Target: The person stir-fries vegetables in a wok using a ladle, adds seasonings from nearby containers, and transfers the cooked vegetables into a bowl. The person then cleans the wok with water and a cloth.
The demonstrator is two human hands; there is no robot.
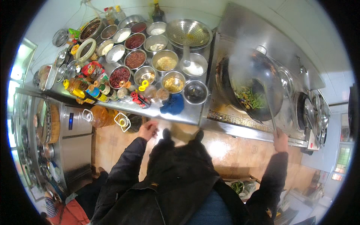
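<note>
My right hand (280, 141) grips the long handle of a cooking ladle (269, 108), whose head reaches into a large dark wok (272, 81) on the stove. The wok is tilted, and steam rises from it. Green vegetables with yellowish and dark bits (251, 99) lie low in the wok, and the ladle's head is hidden or blurred among them. My left hand (148, 130) hangs at the counter's front edge, fingers loosely curled, with nothing seen in it. A crumpled blue cloth (173, 104) lies on the counter just beyond it.
Metal bowls of seasonings (166, 63) crowd the steel counter (185, 116), beside a perforated strainer (194, 32) and several bottles (97, 92). Oil jugs (104, 116) stand below its edge. Pans (302, 111) sit right of the wok. Another person (76, 211) is behind at lower left.
</note>
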